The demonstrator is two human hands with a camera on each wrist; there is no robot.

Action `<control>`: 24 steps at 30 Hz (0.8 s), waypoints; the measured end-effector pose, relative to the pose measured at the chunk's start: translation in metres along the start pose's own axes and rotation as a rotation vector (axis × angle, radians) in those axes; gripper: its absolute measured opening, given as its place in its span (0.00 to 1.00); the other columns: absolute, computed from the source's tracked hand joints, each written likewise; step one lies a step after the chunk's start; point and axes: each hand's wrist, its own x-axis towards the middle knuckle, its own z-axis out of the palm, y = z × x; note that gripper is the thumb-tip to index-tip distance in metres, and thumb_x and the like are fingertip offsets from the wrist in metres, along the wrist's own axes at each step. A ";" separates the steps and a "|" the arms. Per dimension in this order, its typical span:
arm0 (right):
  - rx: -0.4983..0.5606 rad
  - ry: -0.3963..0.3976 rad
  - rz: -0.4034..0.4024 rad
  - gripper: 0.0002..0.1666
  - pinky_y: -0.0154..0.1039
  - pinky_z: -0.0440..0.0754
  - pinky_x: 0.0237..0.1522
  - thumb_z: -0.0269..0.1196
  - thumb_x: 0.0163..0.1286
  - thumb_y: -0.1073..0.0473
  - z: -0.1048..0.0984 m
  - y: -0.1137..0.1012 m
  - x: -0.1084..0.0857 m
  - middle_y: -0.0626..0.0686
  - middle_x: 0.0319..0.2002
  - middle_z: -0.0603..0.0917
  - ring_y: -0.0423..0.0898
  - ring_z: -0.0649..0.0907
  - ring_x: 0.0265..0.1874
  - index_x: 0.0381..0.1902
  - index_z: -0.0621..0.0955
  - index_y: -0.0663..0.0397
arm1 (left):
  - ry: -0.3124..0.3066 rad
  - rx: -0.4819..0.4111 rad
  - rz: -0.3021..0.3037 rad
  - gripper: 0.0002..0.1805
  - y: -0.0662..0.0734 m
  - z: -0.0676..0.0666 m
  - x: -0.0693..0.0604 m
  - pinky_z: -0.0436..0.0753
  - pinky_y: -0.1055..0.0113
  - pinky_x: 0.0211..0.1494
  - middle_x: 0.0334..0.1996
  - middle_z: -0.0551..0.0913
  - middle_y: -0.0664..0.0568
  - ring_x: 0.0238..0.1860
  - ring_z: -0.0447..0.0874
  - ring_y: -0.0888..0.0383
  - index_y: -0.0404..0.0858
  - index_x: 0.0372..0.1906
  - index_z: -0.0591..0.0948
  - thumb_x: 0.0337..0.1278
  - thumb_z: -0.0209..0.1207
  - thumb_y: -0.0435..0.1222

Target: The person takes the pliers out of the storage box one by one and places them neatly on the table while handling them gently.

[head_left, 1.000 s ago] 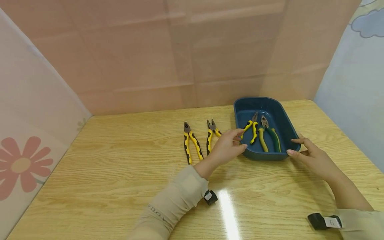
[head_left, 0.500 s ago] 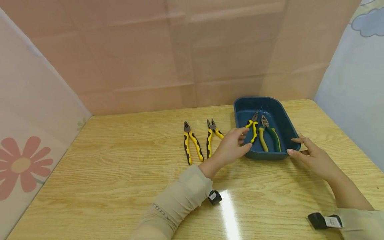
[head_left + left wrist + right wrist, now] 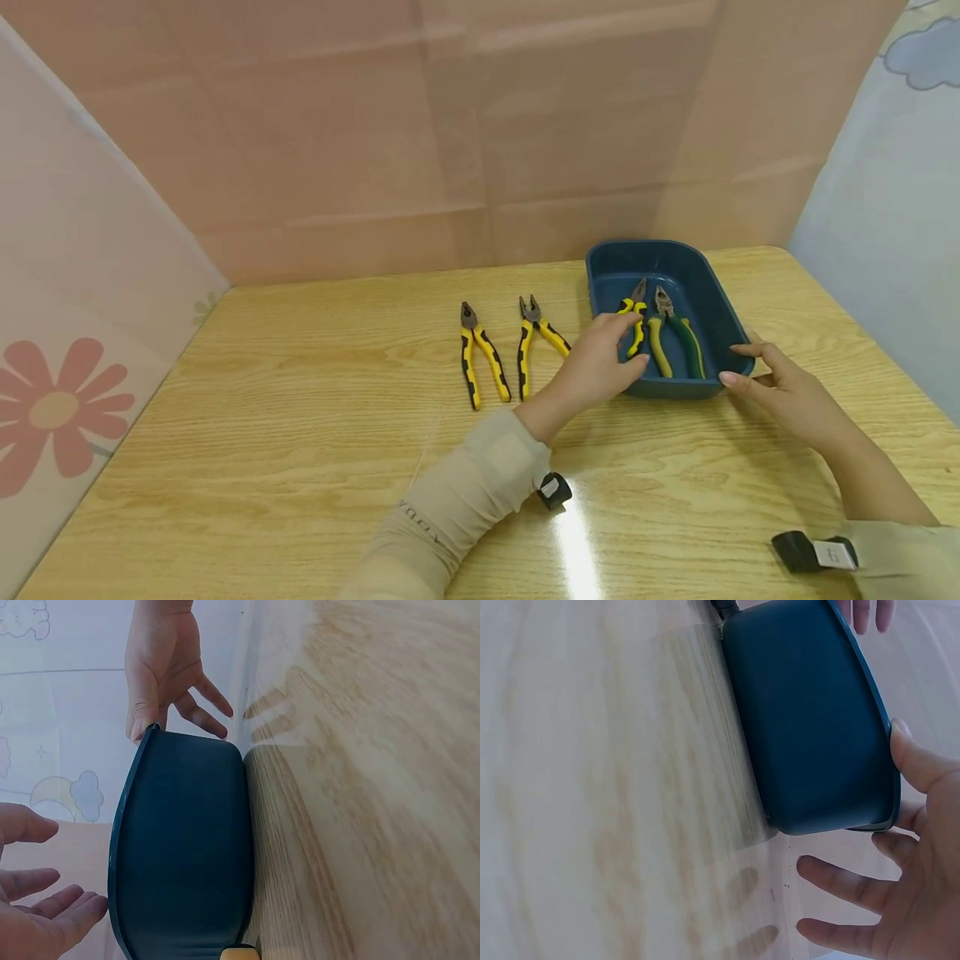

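A blue tray (image 3: 675, 388) stands at the right rear of the table, with yellow-black pliers (image 3: 638, 335) and green-yellow pliers (image 3: 686, 346) lying in it. Over its front left rim hovers my left hand (image 3: 588, 367), fingers spread and nothing gripped, near the yellow-black handles. My right hand (image 3: 795, 404) pinches the tray's front right corner between thumb and fingers. In the right wrist view, that thumb lies on the rim of the tray (image 3: 817, 720) and two fingers of the hand (image 3: 922, 877) stick out below it.
Two more yellow-black pliers, one (image 3: 483, 358) further left and one (image 3: 528, 342) nearer the tray, lie on the wooden table (image 3: 300, 433) with handles spread. A pink cloth wall (image 3: 375, 150) rises behind the table, and printed walls stand at both sides.
My left hand has moved rightward over the tray's left rim, covering more of the yellow-black handles inside and uncovering the pliers on the table. The right hand keeps its hold on the corner.
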 end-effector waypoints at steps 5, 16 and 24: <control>-0.008 0.001 0.000 0.40 0.50 0.73 0.28 0.48 0.66 0.50 0.000 0.001 0.000 0.71 0.62 0.46 0.63 0.69 0.43 0.66 0.43 0.58 | -0.010 0.016 -0.012 0.28 0.001 0.002 0.002 0.69 0.71 0.51 0.58 0.62 0.57 0.55 0.63 0.63 0.46 0.61 0.63 0.53 0.54 0.41; -0.010 0.025 -0.019 0.35 0.50 0.73 0.27 0.48 0.67 0.51 0.001 0.003 0.000 0.64 0.65 0.39 0.64 0.68 0.43 0.64 0.50 0.62 | -0.035 0.065 -0.039 0.28 0.007 0.006 0.011 0.67 0.72 0.53 0.61 0.58 0.60 0.58 0.59 0.65 0.47 0.62 0.60 0.55 0.53 0.41; -0.019 0.030 -0.025 0.33 0.49 0.74 0.27 0.48 0.67 0.51 0.002 0.003 0.000 0.59 0.65 0.36 0.65 0.68 0.43 0.62 0.54 0.64 | -0.027 0.127 -0.042 0.28 0.009 0.008 0.016 0.65 0.72 0.55 0.60 0.59 0.59 0.60 0.56 0.65 0.46 0.62 0.61 0.54 0.53 0.40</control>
